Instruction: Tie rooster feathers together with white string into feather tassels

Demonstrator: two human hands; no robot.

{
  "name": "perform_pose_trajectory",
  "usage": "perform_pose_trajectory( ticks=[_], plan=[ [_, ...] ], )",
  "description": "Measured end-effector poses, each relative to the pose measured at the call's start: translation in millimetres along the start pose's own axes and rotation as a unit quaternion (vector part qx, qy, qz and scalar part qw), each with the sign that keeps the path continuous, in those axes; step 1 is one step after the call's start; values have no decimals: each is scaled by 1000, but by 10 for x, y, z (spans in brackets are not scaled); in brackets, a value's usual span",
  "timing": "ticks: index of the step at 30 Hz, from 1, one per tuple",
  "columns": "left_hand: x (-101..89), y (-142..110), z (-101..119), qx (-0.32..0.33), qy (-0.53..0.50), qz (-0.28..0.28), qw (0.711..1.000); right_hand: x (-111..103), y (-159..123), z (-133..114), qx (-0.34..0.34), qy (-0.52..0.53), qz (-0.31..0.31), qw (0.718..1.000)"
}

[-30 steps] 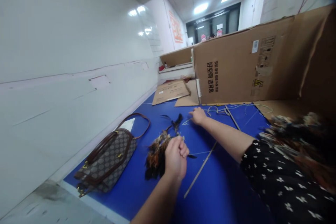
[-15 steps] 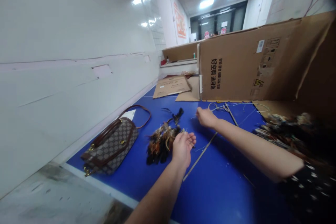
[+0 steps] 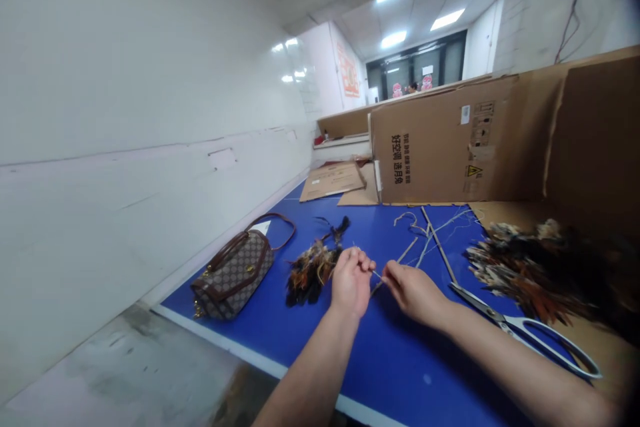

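My left hand (image 3: pixel 351 279) and my right hand (image 3: pixel 413 291) are close together over the blue table (image 3: pixel 400 360), both pinched on a thin pale string (image 3: pixel 379 275) that runs between them. Just left of my left hand lies a small bundle of dark brown and orange feathers (image 3: pixel 313 267). More loose string (image 3: pixel 417 225) and a thin stick (image 3: pixel 437 237) lie beyond my right hand.
A patterned brown handbag (image 3: pixel 235 273) lies at the left near the white wall. Scissors (image 3: pixel 525 330) rest at the right beside a big heap of feathers (image 3: pixel 540 267). A large cardboard box (image 3: pixel 465 147) stands behind, with flat cardboard sheets (image 3: pixel 333 180) further back.
My right hand drew back from the far string toward me and met my left hand, which closed from an open palm into a pinch. The view shifted, bringing the scissors into sight.
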State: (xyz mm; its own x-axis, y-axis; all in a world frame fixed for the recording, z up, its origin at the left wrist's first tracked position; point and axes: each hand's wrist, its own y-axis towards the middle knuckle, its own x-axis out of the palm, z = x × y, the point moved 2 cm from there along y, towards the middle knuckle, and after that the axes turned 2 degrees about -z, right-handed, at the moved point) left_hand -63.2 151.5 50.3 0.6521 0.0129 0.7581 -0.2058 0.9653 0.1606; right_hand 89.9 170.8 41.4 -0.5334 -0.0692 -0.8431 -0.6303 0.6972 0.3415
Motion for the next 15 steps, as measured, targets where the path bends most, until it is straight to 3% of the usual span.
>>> perform_pose_trajectory(
  ticks=[5, 9, 15],
  plan=[
    [314, -208, 82, -25, 46, -95, 994, -138, -213, -27, -28, 142, 58, 988],
    [451, -424, 3, -67, 114, -147, 980, -354, -424, 23, 2, 258, 147, 955],
    [444, -634, -261, -96, 222, -188, 952, -465, -698, 76, 23, 382, 115, 917]
  ],
)
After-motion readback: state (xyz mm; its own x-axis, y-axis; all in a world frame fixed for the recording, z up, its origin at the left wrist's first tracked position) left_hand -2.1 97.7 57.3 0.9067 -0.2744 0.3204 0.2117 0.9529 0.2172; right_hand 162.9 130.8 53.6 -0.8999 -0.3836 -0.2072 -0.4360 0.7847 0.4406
